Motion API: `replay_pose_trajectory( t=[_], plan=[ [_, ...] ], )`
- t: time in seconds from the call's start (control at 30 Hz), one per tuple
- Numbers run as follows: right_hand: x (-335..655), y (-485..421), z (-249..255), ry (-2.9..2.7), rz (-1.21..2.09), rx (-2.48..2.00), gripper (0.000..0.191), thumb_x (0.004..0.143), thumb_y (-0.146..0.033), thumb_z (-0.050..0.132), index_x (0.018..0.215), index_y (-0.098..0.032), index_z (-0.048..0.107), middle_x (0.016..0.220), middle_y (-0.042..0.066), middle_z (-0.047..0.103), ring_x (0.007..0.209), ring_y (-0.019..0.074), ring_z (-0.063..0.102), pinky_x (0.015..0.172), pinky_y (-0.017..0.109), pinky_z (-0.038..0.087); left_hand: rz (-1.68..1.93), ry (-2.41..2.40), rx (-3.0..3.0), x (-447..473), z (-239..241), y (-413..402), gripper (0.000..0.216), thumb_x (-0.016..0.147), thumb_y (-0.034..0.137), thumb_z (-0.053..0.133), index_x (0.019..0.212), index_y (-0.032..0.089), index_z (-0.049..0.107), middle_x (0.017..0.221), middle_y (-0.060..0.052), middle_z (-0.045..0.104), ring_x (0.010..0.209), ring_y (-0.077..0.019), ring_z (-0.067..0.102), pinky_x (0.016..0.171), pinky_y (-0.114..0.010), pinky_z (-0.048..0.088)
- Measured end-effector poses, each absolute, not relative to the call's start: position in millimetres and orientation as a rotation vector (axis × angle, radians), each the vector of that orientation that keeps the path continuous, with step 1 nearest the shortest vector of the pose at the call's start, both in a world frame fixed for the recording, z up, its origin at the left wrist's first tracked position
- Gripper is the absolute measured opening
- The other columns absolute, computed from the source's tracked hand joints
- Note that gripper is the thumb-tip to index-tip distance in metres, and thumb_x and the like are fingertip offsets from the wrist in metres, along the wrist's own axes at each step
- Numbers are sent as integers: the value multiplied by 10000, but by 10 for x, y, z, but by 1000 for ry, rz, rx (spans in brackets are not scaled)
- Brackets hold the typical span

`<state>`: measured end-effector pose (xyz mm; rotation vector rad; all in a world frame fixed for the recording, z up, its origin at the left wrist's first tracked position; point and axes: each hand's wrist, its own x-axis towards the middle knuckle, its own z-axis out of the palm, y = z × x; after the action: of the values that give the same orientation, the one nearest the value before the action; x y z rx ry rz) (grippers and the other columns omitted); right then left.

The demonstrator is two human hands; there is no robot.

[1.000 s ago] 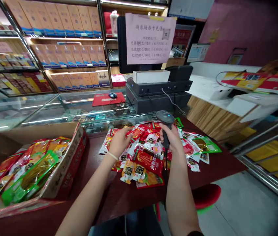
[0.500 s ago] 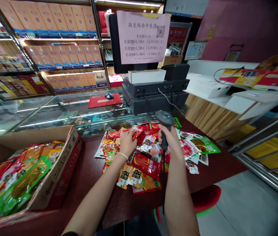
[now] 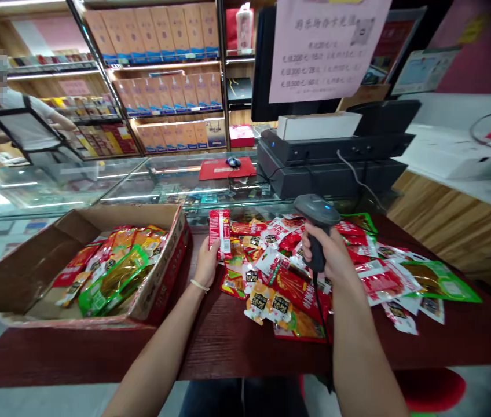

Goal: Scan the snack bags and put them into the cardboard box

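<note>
While the left hand [image 3: 207, 262] holds a red packet [image 3: 220, 233] upright at centre frame, the right hand [image 3: 331, 259] grips a scanner [image 3: 317, 209] just right of it, above the heap of packets [image 3: 371, 272] on the counter [image 3: 228, 347]; a cardboard box [image 3: 28, 266] sits lower left.

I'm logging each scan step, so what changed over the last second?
The left hand, earlier flat on the snack pile, has lifted out a red packet and holds it upright beside the pile. The right hand still grips the barcode scanner. The pile and the cardboard box are unchanged.
</note>
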<state>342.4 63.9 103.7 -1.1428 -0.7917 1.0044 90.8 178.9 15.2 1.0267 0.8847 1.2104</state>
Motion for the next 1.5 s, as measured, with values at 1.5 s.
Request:
replay_pose_trajectory(
  t=[1.5],
  plan=[
    [2834, 771, 896, -896, 1212, -1060, 332, 790, -433, 713, 675, -194, 512, 529, -57, 500, 371, 78, 451, 352, 203, 380, 1687, 868, 1770, 435, 1330, 1177, 188, 868, 292, 612, 1005, 187, 687, 964, -49, 703, 853, -164, 629, 805, -279, 490]
  ],
)
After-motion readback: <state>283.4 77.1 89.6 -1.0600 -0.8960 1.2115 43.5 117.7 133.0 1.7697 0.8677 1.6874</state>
